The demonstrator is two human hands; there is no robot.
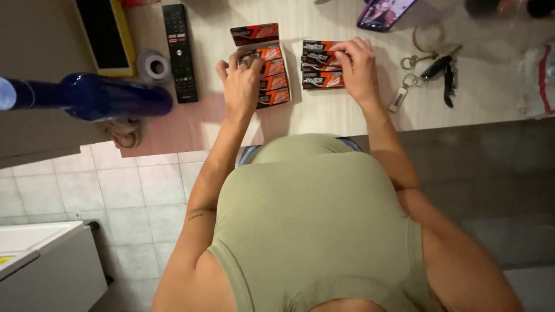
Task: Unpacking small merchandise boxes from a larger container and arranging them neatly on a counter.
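Two bare arms reach forward over the table (324, 118) — the left hand (240, 84) lies palm-down, fingers curled onto the open box of orange packs (272, 72); the right hand (358, 69) presses spread fingers on the stacked packs (319, 66) just beside.

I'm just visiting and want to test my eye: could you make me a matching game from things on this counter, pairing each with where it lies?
Things:
1. black rectangular remote control
2. metal key bunch with black fob
3. grey tape roll
4. dark phone with lit screen

Places:
A. far edge, beyond the right hand
B. right of the right hand
C. just left of the remote
D. left of the left hand

Pairs: 1-D, 2-B, 3-C, 4-A
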